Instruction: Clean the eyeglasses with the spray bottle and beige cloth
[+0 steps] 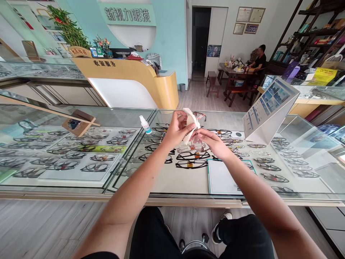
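Observation:
My left hand point(176, 127) is closed on a folded white cloth point(191, 122), its thumb pressed along the front of it. Against the cloth, the fingers of my right hand point(211, 140) pinch a pair of glasses point(198, 145), mostly hidden by the fingers and cloth. Both hands meet above the glass display counter point(161, 185). A small white spray bottle point(145, 125) with a blue label stands upright on the glass, left of my left hand. Beneath the hands, several dark-framed eyeglasses point(192, 164) lie inside the case.
A white tent-shaped display card point(269, 111) stands on the counter to the right. At the left is a wooden block point(79, 123). Beyond the counter are a yellow-and-white cashier desk point(126, 82) and a person point(259, 59) seated at a wooden table.

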A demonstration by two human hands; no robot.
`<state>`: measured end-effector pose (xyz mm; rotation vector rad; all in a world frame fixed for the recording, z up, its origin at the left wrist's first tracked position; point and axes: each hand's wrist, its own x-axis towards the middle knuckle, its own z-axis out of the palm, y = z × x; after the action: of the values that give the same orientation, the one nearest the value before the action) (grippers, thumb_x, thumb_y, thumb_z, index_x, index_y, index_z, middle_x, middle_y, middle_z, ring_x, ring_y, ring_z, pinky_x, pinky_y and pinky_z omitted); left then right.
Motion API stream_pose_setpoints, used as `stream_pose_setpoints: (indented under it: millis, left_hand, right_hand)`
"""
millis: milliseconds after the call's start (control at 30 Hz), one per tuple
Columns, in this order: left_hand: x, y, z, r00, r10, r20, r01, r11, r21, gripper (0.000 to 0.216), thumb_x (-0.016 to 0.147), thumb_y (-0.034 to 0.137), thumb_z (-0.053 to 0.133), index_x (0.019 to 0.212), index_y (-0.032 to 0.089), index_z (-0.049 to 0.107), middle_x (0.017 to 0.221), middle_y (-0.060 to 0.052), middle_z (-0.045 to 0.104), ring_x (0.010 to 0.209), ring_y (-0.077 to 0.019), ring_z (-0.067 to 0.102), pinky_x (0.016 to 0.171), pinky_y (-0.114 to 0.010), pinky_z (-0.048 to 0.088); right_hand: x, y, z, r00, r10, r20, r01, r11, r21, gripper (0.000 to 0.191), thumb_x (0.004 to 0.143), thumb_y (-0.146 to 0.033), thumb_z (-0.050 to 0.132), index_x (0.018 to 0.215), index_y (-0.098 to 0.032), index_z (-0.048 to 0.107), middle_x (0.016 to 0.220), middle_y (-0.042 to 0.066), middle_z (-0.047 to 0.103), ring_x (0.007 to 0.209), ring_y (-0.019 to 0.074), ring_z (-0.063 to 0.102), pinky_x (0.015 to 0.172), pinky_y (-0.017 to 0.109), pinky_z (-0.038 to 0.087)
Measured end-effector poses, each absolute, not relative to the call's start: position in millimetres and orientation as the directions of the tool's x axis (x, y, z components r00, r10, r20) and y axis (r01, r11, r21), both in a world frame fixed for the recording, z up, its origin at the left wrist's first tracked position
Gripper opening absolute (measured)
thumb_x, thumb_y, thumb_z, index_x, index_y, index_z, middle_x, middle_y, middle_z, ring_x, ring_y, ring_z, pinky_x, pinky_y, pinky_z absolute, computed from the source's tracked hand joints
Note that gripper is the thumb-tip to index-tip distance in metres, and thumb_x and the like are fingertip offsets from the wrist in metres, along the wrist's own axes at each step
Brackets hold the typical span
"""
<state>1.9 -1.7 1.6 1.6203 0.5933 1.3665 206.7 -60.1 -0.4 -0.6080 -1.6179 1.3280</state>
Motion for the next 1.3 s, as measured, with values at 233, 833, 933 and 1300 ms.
stream_pose_setpoints:
  millis: [233, 833, 933, 1300]
  left_hand:
    - [6, -17, 12, 0.236, 0.835, 0.497, -0.098, -0.488, 0.867, 0.063, 0.089, 0.073, 0.092, 0.102, 0.028, 0.051, 0.086, 0.003, 0.065, 0.068, -0.0141, 0.061, 0.06, -0.028, 0.048]
    - [-4, -16, 17, 0.404, 0.892, 0.2, -0.167, -0.144, 0.975, 0.066, 0.076, 0.065, 0.103, 0.114, 0.018, 0.077, 0.093, -0.005, 0.081, 0.076, -0.019, 0.073, 0.072, -0.032, 0.056]
    - [-3, -15, 15, 0.432, 0.877, 0.211, -0.158, -0.157, 0.975, 0.062, 0.079, 0.067, 0.1, 0.111, 0.017, 0.082, 0.087, -0.006, 0.08, 0.075, -0.0204, 0.073, 0.069, -0.032, 0.055]
    - [6, -22, 15, 0.522, 0.826, 0.213, -0.222, -0.11, 0.969, 0.059, 0.078, 0.067, 0.1, 0.109, 0.022, 0.078, 0.08, -0.006, 0.079, 0.056, -0.0233, 0.071, 0.052, -0.038, 0.056]
  right_hand:
    - [207, -60, -2, -0.452, 0.835, 0.312, -0.2, 0.246, -0.948, 0.041, 0.104, -0.065, 0.077, 0.108, -0.024, 0.083, 0.112, 0.005, 0.082, 0.107, 0.0237, 0.07, 0.104, 0.036, 0.054]
    - [211, -59, -3, -0.461, 0.851, 0.25, -0.205, 0.172, -0.964, 0.037, 0.1, -0.063, 0.081, 0.105, -0.026, 0.08, 0.098, 0.003, 0.078, 0.096, 0.0245, 0.072, 0.101, 0.039, 0.056]
    - [210, -61, 0, -0.461, 0.853, 0.245, -0.208, 0.165, -0.964, 0.042, 0.098, -0.067, 0.082, 0.097, -0.025, 0.079, 0.092, 0.003, 0.076, 0.096, 0.0252, 0.071, 0.099, 0.039, 0.056]
    - [208, -57, -5, -0.422, 0.889, 0.176, -0.295, 0.049, -0.954, 0.039, 0.087, -0.058, 0.09, 0.097, -0.021, 0.082, 0.085, 0.002, 0.077, 0.087, 0.0232, 0.072, 0.097, 0.041, 0.058]
